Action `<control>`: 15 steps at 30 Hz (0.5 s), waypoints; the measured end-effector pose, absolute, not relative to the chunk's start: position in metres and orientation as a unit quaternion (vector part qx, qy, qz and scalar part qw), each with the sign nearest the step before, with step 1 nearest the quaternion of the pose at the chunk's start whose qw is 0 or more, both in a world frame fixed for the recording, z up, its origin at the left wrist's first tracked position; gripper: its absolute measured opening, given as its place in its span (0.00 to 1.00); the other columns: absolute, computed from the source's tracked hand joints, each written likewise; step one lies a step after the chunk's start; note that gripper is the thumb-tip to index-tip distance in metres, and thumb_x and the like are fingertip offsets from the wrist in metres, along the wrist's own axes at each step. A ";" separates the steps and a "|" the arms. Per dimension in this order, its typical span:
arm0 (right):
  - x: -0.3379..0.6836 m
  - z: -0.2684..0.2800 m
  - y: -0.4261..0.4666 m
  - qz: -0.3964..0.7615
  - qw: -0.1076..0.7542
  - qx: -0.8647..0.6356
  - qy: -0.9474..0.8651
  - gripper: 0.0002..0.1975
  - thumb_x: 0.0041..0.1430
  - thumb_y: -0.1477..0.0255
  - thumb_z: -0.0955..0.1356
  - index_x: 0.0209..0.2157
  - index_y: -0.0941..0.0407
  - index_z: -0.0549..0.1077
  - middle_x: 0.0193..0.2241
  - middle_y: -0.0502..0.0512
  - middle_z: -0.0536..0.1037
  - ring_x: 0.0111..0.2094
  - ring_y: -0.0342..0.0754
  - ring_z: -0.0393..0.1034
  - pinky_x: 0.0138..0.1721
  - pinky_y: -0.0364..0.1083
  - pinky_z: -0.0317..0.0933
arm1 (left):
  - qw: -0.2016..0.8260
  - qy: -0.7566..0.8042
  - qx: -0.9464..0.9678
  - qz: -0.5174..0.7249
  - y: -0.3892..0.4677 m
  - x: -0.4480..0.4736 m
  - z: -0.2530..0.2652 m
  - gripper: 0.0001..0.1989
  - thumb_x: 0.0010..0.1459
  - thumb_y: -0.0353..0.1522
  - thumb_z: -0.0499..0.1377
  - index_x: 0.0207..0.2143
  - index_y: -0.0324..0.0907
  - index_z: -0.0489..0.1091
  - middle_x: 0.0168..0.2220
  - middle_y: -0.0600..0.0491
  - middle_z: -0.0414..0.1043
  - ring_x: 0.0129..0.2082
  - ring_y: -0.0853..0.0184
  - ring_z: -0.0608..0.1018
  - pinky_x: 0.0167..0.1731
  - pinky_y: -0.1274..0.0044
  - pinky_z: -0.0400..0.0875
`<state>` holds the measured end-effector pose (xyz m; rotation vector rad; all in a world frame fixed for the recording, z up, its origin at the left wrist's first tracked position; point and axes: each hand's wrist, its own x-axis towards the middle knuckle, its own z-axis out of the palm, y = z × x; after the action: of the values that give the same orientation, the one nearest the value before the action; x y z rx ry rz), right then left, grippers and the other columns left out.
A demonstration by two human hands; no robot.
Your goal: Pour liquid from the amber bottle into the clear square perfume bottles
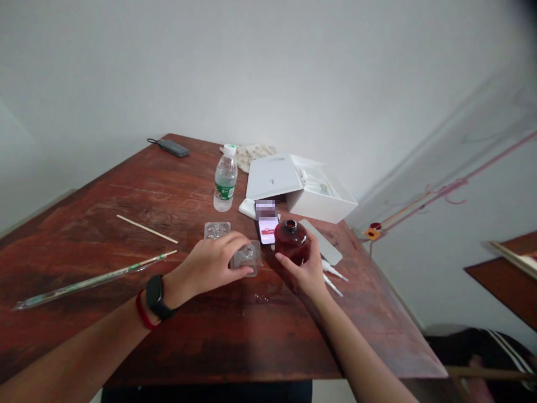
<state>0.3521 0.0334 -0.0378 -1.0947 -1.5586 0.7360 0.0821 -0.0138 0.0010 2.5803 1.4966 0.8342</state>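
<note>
My right hand (308, 266) is wrapped round a squat, dark red-brown glass bottle (292, 246) with a short, uncapped neck, held upright. The fingers of my left hand (216, 257) close over the edge of a small clear plastic tray (250, 258), low over the table. A second clear plastic tray (217, 229) lies just behind that hand. Close to the bottle is a phone (268, 224) with its screen lit, partly blurred. Beside my right hand lie white-ended slim droppers or tubes (333, 271), whose exact kind I cannot make out.
An upright water bottle (225, 182) stands near an open white box (323, 201). A thin stick (146, 228) and a wrapped stick (96, 280) lie at left on the wooden table (188, 347). Small wet drops (260, 298) show near the front. A grey device (174, 148) sits at the back.
</note>
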 end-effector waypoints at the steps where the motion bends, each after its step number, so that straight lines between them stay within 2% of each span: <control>1: 0.352 -0.038 0.034 0.305 0.523 -0.461 -0.649 0.46 0.51 0.58 0.82 0.67 0.51 0.63 0.63 0.66 0.74 0.63 0.66 0.72 0.69 0.69 0.60 | 0.025 0.484 0.832 0.271 -0.014 0.082 0.001 0.25 0.61 0.41 0.74 0.56 0.43 0.72 0.56 0.47 0.81 0.47 0.54 0.87 0.40 0.70 0.82; 7: 0.354 -0.038 0.034 0.301 0.513 -0.459 -0.660 0.46 0.54 0.58 0.80 0.69 0.50 0.61 0.63 0.66 0.75 0.63 0.65 0.72 0.69 0.68 0.61 | 0.043 0.487 0.828 0.274 -0.014 0.083 -0.001 0.25 0.61 0.41 0.73 0.56 0.43 0.73 0.56 0.47 0.81 0.47 0.53 0.86 0.39 0.70 0.81; 15: 0.353 -0.042 0.036 0.302 0.521 -0.450 -0.660 0.45 0.52 0.59 0.81 0.68 0.51 0.65 0.62 0.64 0.77 0.63 0.65 0.73 0.69 0.67 0.61 | 0.075 0.501 0.828 0.239 -0.016 0.084 0.004 0.23 0.65 0.41 0.69 0.58 0.43 0.71 0.58 0.47 0.78 0.50 0.54 0.85 0.43 0.70 0.79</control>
<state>0.3528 0.0358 -0.0425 -1.0786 -1.5807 0.7227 0.0844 -0.0158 0.0045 2.4848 1.5028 0.7177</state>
